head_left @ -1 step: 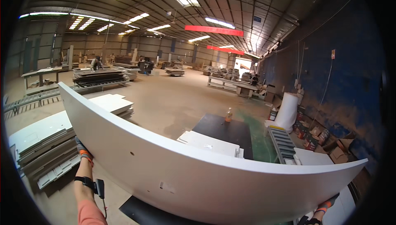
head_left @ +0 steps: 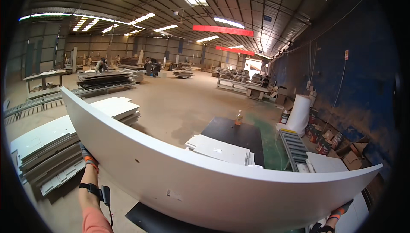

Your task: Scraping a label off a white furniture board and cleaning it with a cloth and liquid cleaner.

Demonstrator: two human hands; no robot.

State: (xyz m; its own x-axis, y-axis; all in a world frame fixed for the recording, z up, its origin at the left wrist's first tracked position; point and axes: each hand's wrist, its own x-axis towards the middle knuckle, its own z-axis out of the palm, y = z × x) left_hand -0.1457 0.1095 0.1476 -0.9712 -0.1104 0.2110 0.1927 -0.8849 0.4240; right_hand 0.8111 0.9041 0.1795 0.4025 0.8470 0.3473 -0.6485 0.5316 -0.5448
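Observation:
A long white board [head_left: 205, 177] stretches across the lower view, raised on its long edge, with a small dark hole and a small label on its near face. My left hand [head_left: 89, 155], in a grey and orange glove, grips it near the left end; the fingers are partly hidden behind the board. Toward the right end, my right hand [head_left: 341, 212], gloved alike, holds the lower edge, its fingertips also mostly hidden. Beneath the board a dark flat surface [head_left: 156, 220] shows in part.
Stacked white panels [head_left: 47, 132] lie at my left. Beyond the board, more white panels [head_left: 222, 148] rest on a dark sheet [head_left: 237, 137] with a bottle [head_left: 238, 117]. At right stand a roller conveyor [head_left: 292, 147], a white roll [head_left: 297, 115] and cartons [head_left: 352, 160]. A person [head_left: 101, 65] works far left.
The surroundings sit very slightly farther right in the picture. Both hands keep their hold, and the board stays almost in place.

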